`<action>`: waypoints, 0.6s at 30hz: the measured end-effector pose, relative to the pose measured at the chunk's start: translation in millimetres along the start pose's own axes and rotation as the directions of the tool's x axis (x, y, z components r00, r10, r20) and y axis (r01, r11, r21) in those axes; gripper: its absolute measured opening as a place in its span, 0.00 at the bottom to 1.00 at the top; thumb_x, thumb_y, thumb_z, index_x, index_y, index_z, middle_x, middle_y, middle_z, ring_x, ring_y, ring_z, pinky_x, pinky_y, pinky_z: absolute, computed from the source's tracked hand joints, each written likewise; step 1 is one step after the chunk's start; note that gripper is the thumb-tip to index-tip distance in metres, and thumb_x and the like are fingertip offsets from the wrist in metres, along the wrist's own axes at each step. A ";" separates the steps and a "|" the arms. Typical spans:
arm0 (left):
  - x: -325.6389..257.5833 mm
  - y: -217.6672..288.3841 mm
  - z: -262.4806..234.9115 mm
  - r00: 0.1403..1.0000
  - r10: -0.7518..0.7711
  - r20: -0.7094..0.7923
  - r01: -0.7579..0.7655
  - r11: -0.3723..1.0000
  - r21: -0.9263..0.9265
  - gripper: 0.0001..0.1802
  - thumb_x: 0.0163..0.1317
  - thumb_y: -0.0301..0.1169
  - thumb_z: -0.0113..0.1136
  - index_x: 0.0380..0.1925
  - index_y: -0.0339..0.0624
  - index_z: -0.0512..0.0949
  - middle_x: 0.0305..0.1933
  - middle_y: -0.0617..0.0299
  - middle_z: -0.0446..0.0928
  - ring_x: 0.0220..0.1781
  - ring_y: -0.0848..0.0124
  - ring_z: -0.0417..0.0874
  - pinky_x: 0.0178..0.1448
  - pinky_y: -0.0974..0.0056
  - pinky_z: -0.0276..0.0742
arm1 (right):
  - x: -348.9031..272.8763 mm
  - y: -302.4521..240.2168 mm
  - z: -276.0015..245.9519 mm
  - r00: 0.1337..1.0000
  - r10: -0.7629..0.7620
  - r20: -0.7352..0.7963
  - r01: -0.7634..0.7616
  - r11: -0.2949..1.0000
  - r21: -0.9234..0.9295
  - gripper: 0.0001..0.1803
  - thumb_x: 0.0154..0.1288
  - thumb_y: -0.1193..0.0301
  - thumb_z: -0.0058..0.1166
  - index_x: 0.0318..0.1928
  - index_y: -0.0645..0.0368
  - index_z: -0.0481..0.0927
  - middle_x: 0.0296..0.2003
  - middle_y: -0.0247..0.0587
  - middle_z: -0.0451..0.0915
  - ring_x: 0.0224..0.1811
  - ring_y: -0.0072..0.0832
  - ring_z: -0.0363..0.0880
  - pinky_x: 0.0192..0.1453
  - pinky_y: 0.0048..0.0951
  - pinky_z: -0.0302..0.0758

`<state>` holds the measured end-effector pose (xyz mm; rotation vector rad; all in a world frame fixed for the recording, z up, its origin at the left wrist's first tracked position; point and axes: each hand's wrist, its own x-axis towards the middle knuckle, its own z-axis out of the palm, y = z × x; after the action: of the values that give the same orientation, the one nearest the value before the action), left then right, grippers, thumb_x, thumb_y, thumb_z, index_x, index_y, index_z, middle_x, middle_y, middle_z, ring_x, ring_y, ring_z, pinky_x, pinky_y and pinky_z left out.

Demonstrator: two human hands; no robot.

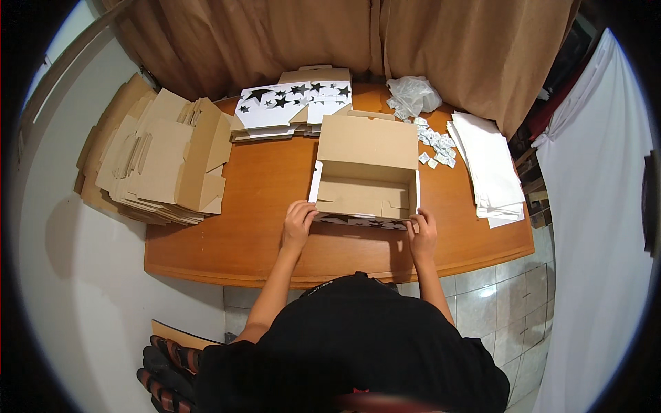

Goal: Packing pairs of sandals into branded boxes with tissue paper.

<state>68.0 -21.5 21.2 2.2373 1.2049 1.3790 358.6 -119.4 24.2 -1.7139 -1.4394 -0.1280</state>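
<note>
In front of me on the table stands a cardboard box [369, 141], brown inside, its lid tipped back on the far side. Its outer front is white with black stars, and nothing lies in it. My left hand [298, 223] is closed on the near left corner, fingers at the rim. At the near right corner my right hand [423, 235] pinches the edge in the same way. Behind the box lies a stack of flat white boxes with black stars [289, 103].
Flat brown cardboard blanks [155, 158] are piled at the left of the wooden table [261, 199]. On the right are small white packets [441, 146], a clear plastic bag [413, 96] and a stack of white paper [487, 165]. Brown curtains [275, 41] hang behind.
</note>
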 end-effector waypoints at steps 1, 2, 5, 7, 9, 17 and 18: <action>0.5 -2.1 0.6 1.000 -0.007 -0.003 0.007 1.000 -0.017 0.05 0.51 0.23 0.60 0.28 0.35 0.77 0.35 0.53 0.77 0.42 0.55 0.75 0.47 0.58 0.71 | -0.3 1.1 0.8 1.000 0.002 -0.001 -0.002 1.000 -0.002 0.09 0.47 0.79 0.61 0.32 0.60 0.78 0.40 0.48 0.75 0.44 0.43 0.74 0.46 0.37 0.72; 0.8 -4.1 1.0 1.000 -0.014 -0.006 0.014 0.999 -0.034 0.05 0.51 0.24 0.60 0.28 0.35 0.77 0.34 0.52 0.77 0.41 0.55 0.75 0.46 0.58 0.71 | -0.2 2.7 1.0 1.000 -0.008 0.007 0.008 1.000 0.022 0.08 0.48 0.79 0.60 0.32 0.60 0.78 0.38 0.48 0.75 0.43 0.42 0.74 0.44 0.36 0.73; 2.8 -5.7 1.6 0.997 -0.073 0.007 0.073 0.997 -0.032 0.05 0.53 0.25 0.60 0.28 0.35 0.77 0.31 0.52 0.76 0.39 0.56 0.75 0.45 0.59 0.71 | 5.1 -1.9 -4.8 0.996 0.036 0.081 -0.040 0.998 0.055 0.08 0.49 0.78 0.60 0.33 0.61 0.79 0.34 0.47 0.76 0.39 0.42 0.74 0.42 0.35 0.73; 5.8 -3.7 0.0 0.990 -0.134 0.038 0.136 0.990 -0.042 0.06 0.52 0.26 0.60 0.29 0.35 0.76 0.30 0.52 0.75 0.38 0.57 0.75 0.44 0.60 0.71 | 10.3 -1.8 -6.9 0.985 0.090 0.145 -0.100 0.993 0.059 0.08 0.49 0.78 0.60 0.33 0.61 0.79 0.32 0.46 0.76 0.36 0.41 0.75 0.40 0.35 0.73; 9.1 -4.5 1.3 0.978 -0.194 0.071 0.198 0.979 -0.051 0.06 0.52 0.26 0.61 0.29 0.35 0.76 0.28 0.53 0.74 0.37 0.58 0.75 0.43 0.61 0.71 | 15.3 4.9 -5.9 0.994 0.001 0.105 0.002 1.000 -0.026 0.07 0.51 0.76 0.60 0.33 0.62 0.80 0.29 0.43 0.75 0.32 0.37 0.75 0.37 0.31 0.72; -2.9 -39.9 35.4 0.889 -0.442 0.122 0.442 0.754 -0.486 0.19 0.54 0.23 0.59 0.47 0.38 0.68 0.47 0.57 0.68 0.47 0.67 0.73 0.50 0.67 0.70 | 16.7 29.5 26.2 0.896 0.434 0.089 -0.443 0.886 0.138 0.24 0.48 0.72 0.63 0.47 0.65 0.73 0.35 0.46 0.76 0.33 0.30 0.76 0.36 0.28 0.74; -5.1 -42.1 37.4 0.890 -0.437 0.127 0.440 0.755 -0.487 0.19 0.54 0.23 0.59 0.47 0.38 0.68 0.47 0.57 0.68 0.47 0.67 0.73 0.50 0.67 0.70 | 15.4 33.4 29.9 0.857 0.491 0.155 -0.515 0.828 0.222 0.25 0.49 0.72 0.62 0.49 0.66 0.71 0.37 0.49 0.76 0.36 0.32 0.77 0.39 0.29 0.74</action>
<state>76.2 8.6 -26.0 1.4754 1.1073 1.2973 378.8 -86.7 -3.4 -1.8360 -0.9646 0.4159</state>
